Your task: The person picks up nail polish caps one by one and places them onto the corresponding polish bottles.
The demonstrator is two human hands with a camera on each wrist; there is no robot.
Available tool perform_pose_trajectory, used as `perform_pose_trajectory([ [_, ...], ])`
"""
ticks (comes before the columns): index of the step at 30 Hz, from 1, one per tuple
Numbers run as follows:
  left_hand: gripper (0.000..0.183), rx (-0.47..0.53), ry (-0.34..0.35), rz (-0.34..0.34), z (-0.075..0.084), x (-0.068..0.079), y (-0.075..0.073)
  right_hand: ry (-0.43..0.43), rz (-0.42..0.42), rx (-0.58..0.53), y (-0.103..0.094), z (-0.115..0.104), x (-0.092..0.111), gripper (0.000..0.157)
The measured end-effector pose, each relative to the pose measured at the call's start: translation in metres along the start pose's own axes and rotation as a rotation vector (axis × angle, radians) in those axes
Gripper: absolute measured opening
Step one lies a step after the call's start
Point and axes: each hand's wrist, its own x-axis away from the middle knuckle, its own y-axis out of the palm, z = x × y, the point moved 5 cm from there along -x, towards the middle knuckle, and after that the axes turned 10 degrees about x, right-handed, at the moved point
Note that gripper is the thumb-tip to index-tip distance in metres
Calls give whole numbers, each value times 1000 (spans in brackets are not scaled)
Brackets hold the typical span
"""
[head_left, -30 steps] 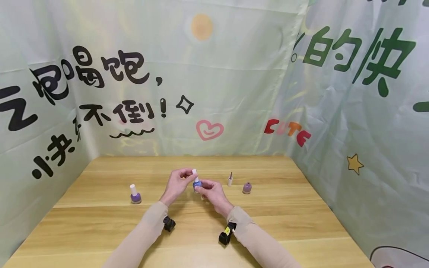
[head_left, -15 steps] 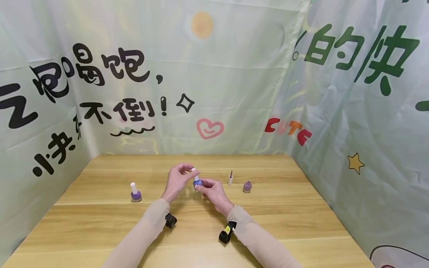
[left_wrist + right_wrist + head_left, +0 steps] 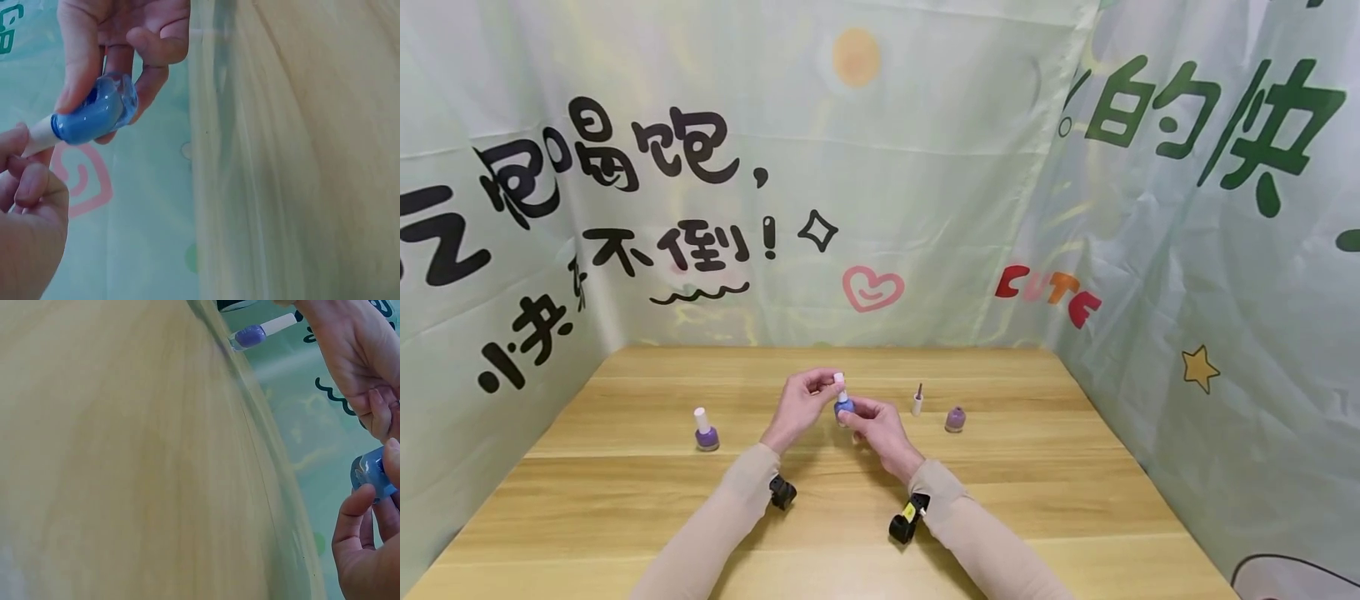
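A blue nail polish bottle [image 3: 844,407] is held above the table, its white cap [image 3: 41,135] pointing up in the head view. My right hand [image 3: 883,435] grips the bottle's glass body between thumb and fingers. At the cap, my left hand [image 3: 796,410] pinches with thumb and fingertips. The cap sits on the bottle neck, and no brush shows between them. In the right wrist view the bottle [image 3: 367,474] is partly cut off by the frame edge, and the left hand [image 3: 359,362] hides the cap.
A capped purple nail polish bottle [image 3: 707,437] stands on the wooden table [image 3: 820,533] to the left. To the right, a white cap with its brush upward [image 3: 917,402] stands beside an uncapped mauve bottle [image 3: 955,419]. Printed curtains [image 3: 940,208] enclose the table's back and sides.
My left thumb and fingers have shifted slightly around the white cap, the thumb drawing back from where it pointed half a second ago. The right hand keeps its grip on the bottle.
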Motion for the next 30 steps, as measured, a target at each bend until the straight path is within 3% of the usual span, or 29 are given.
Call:
perform_pose_trajectory([
  [6, 24, 49, -6, -40, -2, -2, -2, -14, -15, 3, 1, -5, 0, 34],
  [13, 39, 20, 22, 71, 0, -1, -7, -9, -5, 15, -1, -6, 0, 34],
  [18, 37, -17, 41, 120, 1, -1, -8, -7, -2, 22, 0, -5, 1, 34],
  [23, 30, 12, 15, 105, 2, -1, -6, -16, -5, 29, 2, -5, 2, 34],
  [30, 22, 43, 39, 18, 4, -2, -2, -10, -47, 22, 2, -31, 16, 33],
])
